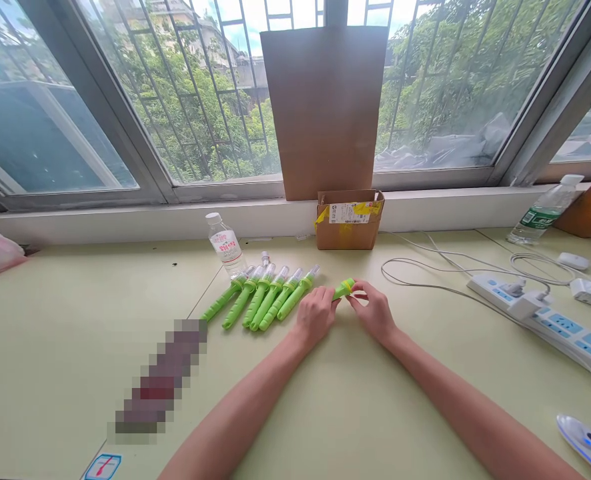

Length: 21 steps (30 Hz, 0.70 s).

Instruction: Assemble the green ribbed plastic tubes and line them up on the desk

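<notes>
My left hand (317, 313) is closed around a green stick-like plastic tool (344, 288), and its handle is mostly hidden in the palm. At the tool's yellow-green head, the fingers of my right hand (374, 311) are pinched against the end. To the left of my hands lies a row of several similar green sticks with clear tips (274, 300), side by side and slanting up to the right. The nearest of them is close to my left wrist. What exact kind of tool these are, I cannot tell.
Behind the row stand a water bottle (225, 245) and a small cardboard box (348, 223). A cardboard sheet (324, 113) leans on the window. On the right lie a power strip (550, 320), looped cables (425, 283) and another bottle (544, 212). A blurred dark patch (161, 380) covers something at left.
</notes>
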Each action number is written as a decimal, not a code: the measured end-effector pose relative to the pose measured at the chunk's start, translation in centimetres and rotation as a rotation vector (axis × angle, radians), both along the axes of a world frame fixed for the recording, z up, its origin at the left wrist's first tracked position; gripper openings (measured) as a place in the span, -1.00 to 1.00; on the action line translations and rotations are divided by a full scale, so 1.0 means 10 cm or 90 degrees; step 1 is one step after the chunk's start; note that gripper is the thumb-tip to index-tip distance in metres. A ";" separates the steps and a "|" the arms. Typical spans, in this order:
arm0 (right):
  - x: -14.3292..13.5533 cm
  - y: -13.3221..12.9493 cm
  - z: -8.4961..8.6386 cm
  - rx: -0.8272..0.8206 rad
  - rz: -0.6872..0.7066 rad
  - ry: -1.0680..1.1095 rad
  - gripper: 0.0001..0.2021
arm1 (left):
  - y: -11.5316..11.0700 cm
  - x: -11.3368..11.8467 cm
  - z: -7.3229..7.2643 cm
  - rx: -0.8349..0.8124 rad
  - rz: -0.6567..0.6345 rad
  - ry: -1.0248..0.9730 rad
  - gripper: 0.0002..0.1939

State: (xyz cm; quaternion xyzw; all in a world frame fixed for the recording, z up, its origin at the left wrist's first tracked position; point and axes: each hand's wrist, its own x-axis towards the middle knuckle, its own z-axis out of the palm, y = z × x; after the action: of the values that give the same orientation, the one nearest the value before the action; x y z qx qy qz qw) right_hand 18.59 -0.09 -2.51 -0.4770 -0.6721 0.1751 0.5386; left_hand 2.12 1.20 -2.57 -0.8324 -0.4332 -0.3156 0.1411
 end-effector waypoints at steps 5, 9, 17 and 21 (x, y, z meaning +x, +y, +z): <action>0.00 0.01 -0.01 -0.003 0.002 0.005 -0.89 | 0.00 -0.01 0.00 -0.055 -0.001 0.002 -0.81; 0.01 0.02 -0.05 -0.005 0.004 0.005 -0.89 | 0.01 -0.02 0.00 -0.076 0.007 -0.001 -0.84; 0.00 0.00 -0.01 -0.002 0.008 0.006 -0.86 | 0.02 -0.02 0.00 0.005 0.012 -0.016 -0.89; 0.00 0.00 0.00 -0.003 0.002 0.001 -0.83 | 0.02 -0.01 0.01 0.012 0.007 -0.013 -0.90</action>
State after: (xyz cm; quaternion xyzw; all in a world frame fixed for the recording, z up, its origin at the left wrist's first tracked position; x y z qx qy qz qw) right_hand 18.61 -0.13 -2.48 -0.4773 -0.6717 0.1783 0.5378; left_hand 2.00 1.38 -2.48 -0.8254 -0.4361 -0.3272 0.1467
